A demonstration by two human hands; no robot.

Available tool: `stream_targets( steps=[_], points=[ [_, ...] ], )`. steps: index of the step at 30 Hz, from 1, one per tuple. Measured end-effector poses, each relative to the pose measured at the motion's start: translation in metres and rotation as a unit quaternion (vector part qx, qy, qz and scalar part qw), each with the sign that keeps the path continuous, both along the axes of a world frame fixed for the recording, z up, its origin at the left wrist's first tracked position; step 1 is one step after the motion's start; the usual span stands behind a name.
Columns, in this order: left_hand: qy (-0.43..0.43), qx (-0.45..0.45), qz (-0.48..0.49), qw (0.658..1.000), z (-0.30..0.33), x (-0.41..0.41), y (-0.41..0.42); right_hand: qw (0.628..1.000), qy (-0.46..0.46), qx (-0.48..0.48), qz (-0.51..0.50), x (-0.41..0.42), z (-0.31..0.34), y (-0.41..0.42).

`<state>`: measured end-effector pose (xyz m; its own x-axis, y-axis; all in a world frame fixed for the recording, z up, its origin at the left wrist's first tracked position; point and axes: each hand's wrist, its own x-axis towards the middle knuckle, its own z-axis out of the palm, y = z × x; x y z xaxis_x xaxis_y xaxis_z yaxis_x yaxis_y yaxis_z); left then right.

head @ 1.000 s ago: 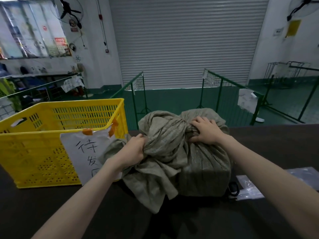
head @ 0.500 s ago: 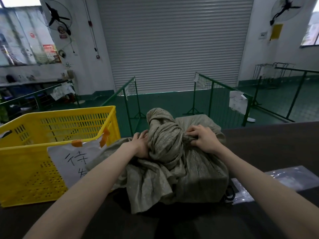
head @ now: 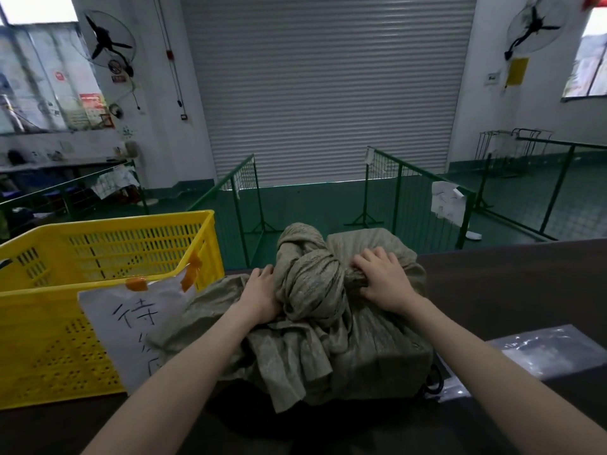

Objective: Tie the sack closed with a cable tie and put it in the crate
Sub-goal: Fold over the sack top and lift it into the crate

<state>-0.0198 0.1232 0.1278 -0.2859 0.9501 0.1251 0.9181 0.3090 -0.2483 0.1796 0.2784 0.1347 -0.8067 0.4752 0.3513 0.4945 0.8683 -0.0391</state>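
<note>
A grey-green woven sack [head: 371, 353] lies on the dark table, bulky and box-shaped, with its loose top gathered into a thick twisted bunch [head: 312, 280] standing up in the middle. My left hand [head: 262, 295] presses against the left side of that bunch, fingers wrapped round the cloth. My right hand [head: 382, 280] grips the neck of the bunch from the right, on top of the sack. A yellow slotted crate [head: 65, 257] stands just left of the sack, with a white handwritten paper label [head: 138, 323] taped to its front. A black cable tie loop [head: 433, 384] shows at the sack's lower right corner.
A clear plastic bag [head: 542, 353] lies on the table [head: 525, 290] to the right of the sack. Beyond the table's far edge stand green metal railings [head: 410, 178] on a green floor, in front of a closed roller shutter.
The loose sack top has been gathered from a spread fold into a tall twisted bunch. My left hand moved from the left flap up against the bunch. The camera tilted upward.
</note>
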Motion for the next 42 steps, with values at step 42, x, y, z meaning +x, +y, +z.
stream_targets(
  steps=[42],
  points=[
    [0.394,0.335,-0.023,0.855,0.268,-0.133,-0.194,0.88,0.193,0.432,0.045,-0.178,0.269,-0.149]
  ],
)
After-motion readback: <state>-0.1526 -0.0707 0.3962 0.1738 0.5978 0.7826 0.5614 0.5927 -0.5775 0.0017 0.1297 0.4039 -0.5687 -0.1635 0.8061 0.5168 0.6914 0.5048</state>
